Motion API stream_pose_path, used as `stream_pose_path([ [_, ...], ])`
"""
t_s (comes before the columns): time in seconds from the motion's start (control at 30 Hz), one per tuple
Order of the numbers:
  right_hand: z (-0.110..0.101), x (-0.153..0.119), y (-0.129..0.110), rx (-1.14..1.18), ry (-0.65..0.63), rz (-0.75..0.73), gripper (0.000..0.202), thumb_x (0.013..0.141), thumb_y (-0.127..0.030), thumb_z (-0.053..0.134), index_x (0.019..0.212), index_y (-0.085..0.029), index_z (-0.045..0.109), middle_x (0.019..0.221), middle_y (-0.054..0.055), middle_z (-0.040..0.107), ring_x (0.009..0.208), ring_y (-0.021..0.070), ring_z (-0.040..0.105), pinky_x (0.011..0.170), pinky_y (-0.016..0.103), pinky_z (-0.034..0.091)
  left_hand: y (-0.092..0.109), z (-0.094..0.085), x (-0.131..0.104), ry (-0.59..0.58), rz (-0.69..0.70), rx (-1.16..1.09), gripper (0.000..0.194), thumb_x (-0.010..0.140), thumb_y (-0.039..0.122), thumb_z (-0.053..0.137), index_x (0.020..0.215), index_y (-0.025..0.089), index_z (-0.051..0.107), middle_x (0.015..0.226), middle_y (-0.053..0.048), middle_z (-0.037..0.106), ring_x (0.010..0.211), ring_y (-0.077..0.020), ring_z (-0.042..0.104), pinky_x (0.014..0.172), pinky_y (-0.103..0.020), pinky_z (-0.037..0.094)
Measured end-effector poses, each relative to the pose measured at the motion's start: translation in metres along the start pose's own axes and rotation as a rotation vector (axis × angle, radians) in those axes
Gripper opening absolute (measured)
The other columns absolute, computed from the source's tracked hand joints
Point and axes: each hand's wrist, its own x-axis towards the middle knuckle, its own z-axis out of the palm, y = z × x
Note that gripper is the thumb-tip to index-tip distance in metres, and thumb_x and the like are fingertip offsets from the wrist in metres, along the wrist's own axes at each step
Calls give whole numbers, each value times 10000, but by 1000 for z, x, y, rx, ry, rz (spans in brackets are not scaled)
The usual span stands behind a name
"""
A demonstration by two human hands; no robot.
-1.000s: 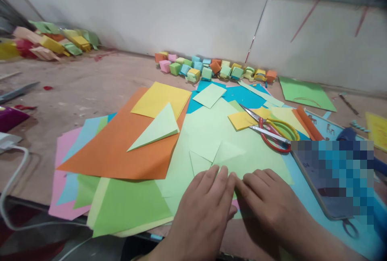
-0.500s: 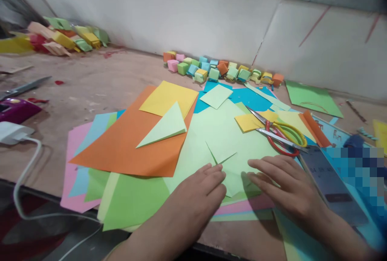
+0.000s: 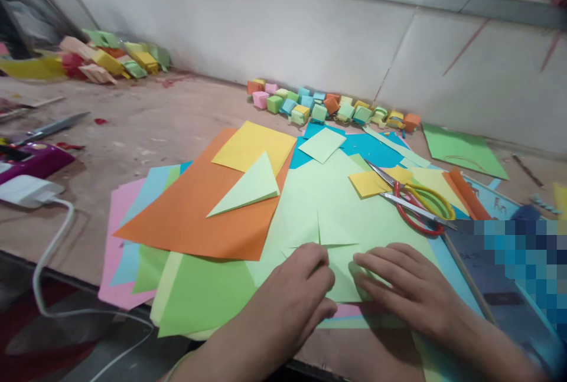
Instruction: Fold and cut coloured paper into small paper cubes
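Note:
A pale green paper (image 3: 341,270) with folded flaps meeting at its middle lies on a larger pale green sheet (image 3: 376,216). My left hand (image 3: 296,299) is on its left side, fingers curled and pressed together, thumb below them. At its right edge, my right hand (image 3: 407,287) rests with fingers stretched out, thumb hidden. A folded pale green triangle (image 3: 252,187) lies on an orange sheet (image 3: 199,211), partly over a yellow square (image 3: 252,146). A pale green square (image 3: 322,144) lies farther back.
Red-and-yellow-handled scissors (image 3: 416,208) lie right of the large sheet, near a phone (image 3: 491,287). Small folded paper blocks (image 3: 319,113) line the wall. Green sheets (image 3: 199,299) reach the front edge. A white charger (image 3: 33,190) with a cable and a purple tool (image 3: 48,160) are left.
The folded paper has turned, so its flap slits now run upright and level instead of slanting. My fingers have shifted along with it, and the view has moved slightly.

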Motion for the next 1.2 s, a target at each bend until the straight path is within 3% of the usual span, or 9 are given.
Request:
stream_pose_path([
  [0.1,0,0,0,87,24,-12,152,977,-148,481,956,-169,631,1052,66,733,1001,169,633,831,345,480,-3,4,-1,94,123,23,118,915,133,521,809,176,552,1047,-65,608,1077,-192,584,942,-328,529],
  [0.2,-1,-1,-3,39,1,-16,196,983,-137,463,1014,-182,651,1030,37,748,1031,154,631,893,350,471,-7,9,-2,217,250,177,187,933,86,468,809,163,585,1015,-65,659,1226,-210,532,1060,-382,465],
  [0.3,-3,-1,-7,-53,-27,-56,273,999,-122,408,1062,-173,669,1056,31,744,1069,150,616,941,343,445,-7,11,-4,244,299,269,202,940,77,449,842,148,610,1064,-78,675,1244,-222,524,1070,-398,463],
  [0.4,-2,0,-8,-1,-59,-45,268,1003,-134,408,1028,-170,673,997,24,745,986,156,628,885,341,441,-4,10,-7,239,285,304,212,944,82,434,880,127,632,1081,-113,665,1137,-245,575,974,-392,524],
  [0.53,5,-2,-7,209,-44,101,190,977,-156,467,931,-194,647,835,11,709,823,162,595,789,336,434,-1,10,-12,223,238,289,253,965,95,390,976,121,642,898,-84,664,881,-217,614,796,-362,559],
  [0.67,14,0,-10,279,105,364,170,923,-232,561,759,-214,600,834,37,644,797,178,561,726,322,451,0,15,-16,267,253,279,286,971,93,358,989,118,642,894,-88,665,896,-213,604,830,-370,544],
  [0.8,21,4,-15,269,73,562,204,917,-248,557,716,-211,543,890,60,610,855,201,554,712,327,478,0,18,-17,333,253,284,234,948,93,420,884,118,644,862,-89,660,888,-212,610,848,-376,535],
  [1.03,33,9,-16,146,31,605,325,952,-369,525,685,-211,430,808,40,518,741,176,500,624,297,454,4,21,-12,386,175,254,283,953,162,457,714,130,605,775,-83,623,773,-217,594,673,-364,529],
  [1.2,35,12,-16,75,-44,624,327,951,-361,529,685,-217,405,785,25,488,704,168,483,593,292,433,7,26,-4,426,133,285,309,931,141,464,631,153,536,673,-51,550,645,-191,524,550,-330,449],
])
